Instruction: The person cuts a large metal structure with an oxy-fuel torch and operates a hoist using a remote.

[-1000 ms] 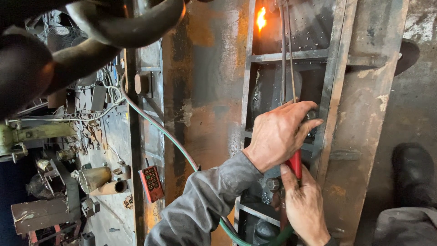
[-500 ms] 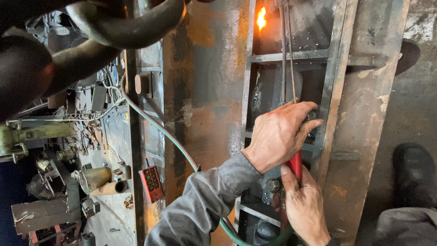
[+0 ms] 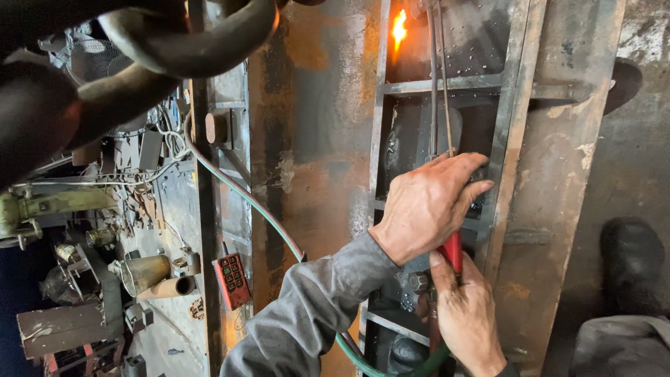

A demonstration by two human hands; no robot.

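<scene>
Both hands gripping cutting torch (image 3: pixel 438 84) — left hand (image 3: pixel 429 206) closing around tubes, right hand (image 3: pixel 466 318) holding red handle (image 3: pixel 453 251); long axis running up to flame (image 3: pixel 399 29).

Rusty steel frame (image 3: pixel 558 174) — green hose (image 3: pixel 251 202) across.
</scene>
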